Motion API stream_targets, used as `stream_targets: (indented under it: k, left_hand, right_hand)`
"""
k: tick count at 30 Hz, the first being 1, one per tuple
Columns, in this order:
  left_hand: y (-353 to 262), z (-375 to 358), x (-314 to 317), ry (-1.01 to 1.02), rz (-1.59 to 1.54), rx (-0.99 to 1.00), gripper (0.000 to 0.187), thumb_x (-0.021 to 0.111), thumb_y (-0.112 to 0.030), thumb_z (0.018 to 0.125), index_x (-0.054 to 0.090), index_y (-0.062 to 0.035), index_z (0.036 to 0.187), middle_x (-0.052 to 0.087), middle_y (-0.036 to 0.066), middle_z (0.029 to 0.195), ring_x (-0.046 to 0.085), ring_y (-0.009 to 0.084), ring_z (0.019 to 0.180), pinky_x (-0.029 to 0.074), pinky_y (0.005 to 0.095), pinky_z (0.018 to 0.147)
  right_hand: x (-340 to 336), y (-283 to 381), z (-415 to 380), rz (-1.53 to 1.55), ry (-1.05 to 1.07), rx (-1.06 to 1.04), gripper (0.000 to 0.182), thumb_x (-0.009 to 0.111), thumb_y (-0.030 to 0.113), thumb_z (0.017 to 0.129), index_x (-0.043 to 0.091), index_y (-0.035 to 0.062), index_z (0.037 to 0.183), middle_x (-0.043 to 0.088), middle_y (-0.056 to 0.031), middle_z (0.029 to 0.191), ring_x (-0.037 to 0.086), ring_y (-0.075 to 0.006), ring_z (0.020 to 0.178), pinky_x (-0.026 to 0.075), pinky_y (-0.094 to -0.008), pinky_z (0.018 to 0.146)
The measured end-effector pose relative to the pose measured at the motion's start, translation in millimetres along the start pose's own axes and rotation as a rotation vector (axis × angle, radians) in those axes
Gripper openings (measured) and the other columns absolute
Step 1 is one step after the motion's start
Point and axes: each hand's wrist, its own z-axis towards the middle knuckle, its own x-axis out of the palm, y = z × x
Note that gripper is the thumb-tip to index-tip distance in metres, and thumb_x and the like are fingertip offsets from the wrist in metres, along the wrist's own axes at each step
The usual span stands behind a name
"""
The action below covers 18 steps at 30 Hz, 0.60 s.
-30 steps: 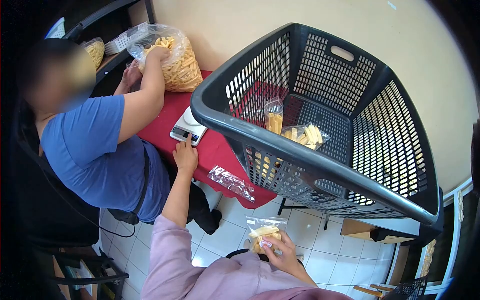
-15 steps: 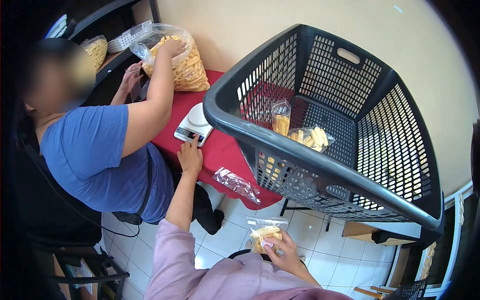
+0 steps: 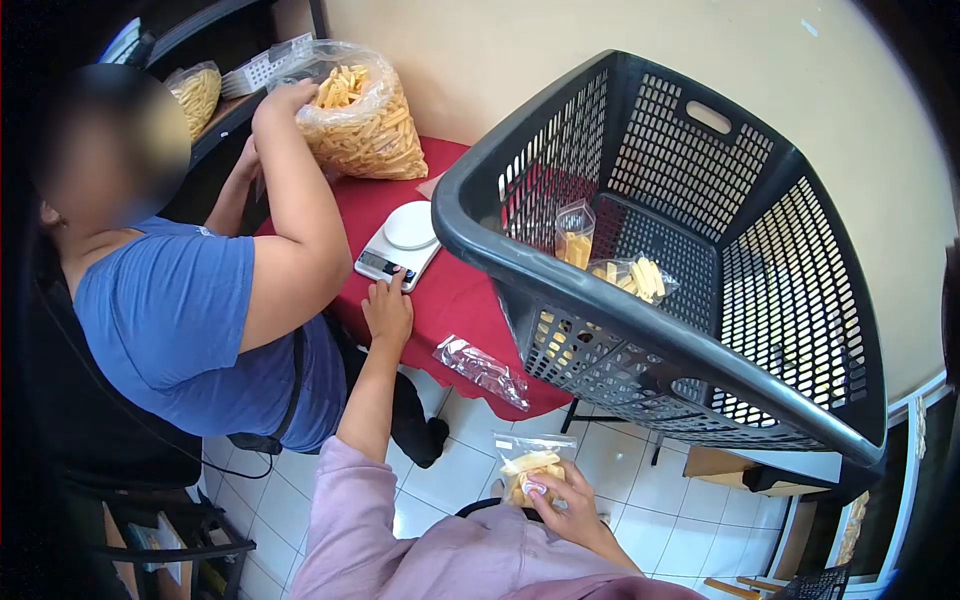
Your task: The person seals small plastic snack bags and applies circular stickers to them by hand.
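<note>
My left hand (image 3: 389, 312) reaches over the red-covered table, a finger extended onto the front panel of a white kitchen scale (image 3: 411, 226). It grasps nothing, and the scale's round plate bears no load. Close to my body, my right hand (image 3: 566, 507) grips a small clear zip bag (image 3: 531, 466) of pale yellow stick-shaped snacks, thumb across a round label. Between my hands, flat clear plastic bags (image 3: 482, 372) lie at the table edge. Another person's hand (image 3: 287, 98) is at the rim of a large clear bag (image 3: 368, 130) full of the same sticks.
A big black perforated basket (image 3: 640, 300) stands at the right, holding a few filled bags (image 3: 642, 278). The co-worker in a blue shirt (image 3: 180, 300) sits at the left. Behind is a dark shelf with another snack bag (image 3: 197, 98). White floor tiles (image 3: 640, 490) show below.
The co-worker's hand has moved left from inside the large bag to its rim. My left finger stays on the scale, and my right hand keeps the small bag. The view has shifted slightly.
</note>
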Motion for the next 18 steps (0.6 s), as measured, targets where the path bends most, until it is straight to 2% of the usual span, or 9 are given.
stream_targets:
  k: [5,7,14,18]
  left_hand:
    - [-1.5,0.0,-4.9,0.01,-0.003,-0.004,0.038,0.052,-0.019,0.076,0.047,-0.0204,0.114,0.05,0.006,0.092,0.045,0.0222,0.092,0.038,0.0402,0.075]
    - [-2.3,-2.5,-7.2,-0.048,-0.043,0.036,0.024,0.049,-0.017,0.075,0.049,-0.0109,0.099,0.051,0.009,0.09,0.047,0.0265,0.091,0.04,0.0435,0.07]
    - [-1.9,-1.8,-5.0,-0.059,-0.01,0.04,0.026,0.049,-0.017,0.075,0.049,-0.0118,0.101,0.05,0.009,0.092,0.047,0.0266,0.091,0.04,0.0436,0.07]
    - [-1.4,-5.8,-6.1,-0.104,-0.113,0.0,0.039,0.051,-0.017,0.074,0.044,-0.0104,0.112,0.048,0.012,0.095,0.046,0.0288,0.092,0.039,0.0436,0.073]
  right_hand:
    - [0.2,0.8,0.3,0.003,0.004,-0.016,0.024,0.062,0.007,0.072,0.059,0.0066,0.095,0.051,-0.021,0.096,0.056,-0.0298,0.081,0.045,-0.0315,0.068]
    - [-1.3,1.1,-0.8,-0.012,0.009,-0.03,0.024,0.062,0.007,0.072,0.06,0.0066,0.095,0.051,-0.0211,0.095,0.056,-0.0296,0.08,0.046,-0.0314,0.067]
    - [-9.7,2.4,-9.1,-0.016,-0.007,-0.005,0.023,0.063,0.007,0.071,0.06,0.0061,0.094,0.051,-0.0212,0.095,0.056,-0.0295,0.079,0.046,-0.0314,0.066]
    - [-11.9,0.3,-15.5,-0.016,-0.05,0.014,0.022,0.063,0.007,0.071,0.06,0.0061,0.093,0.052,-0.0204,0.094,0.056,-0.0293,0.079,0.046,-0.0315,0.066]
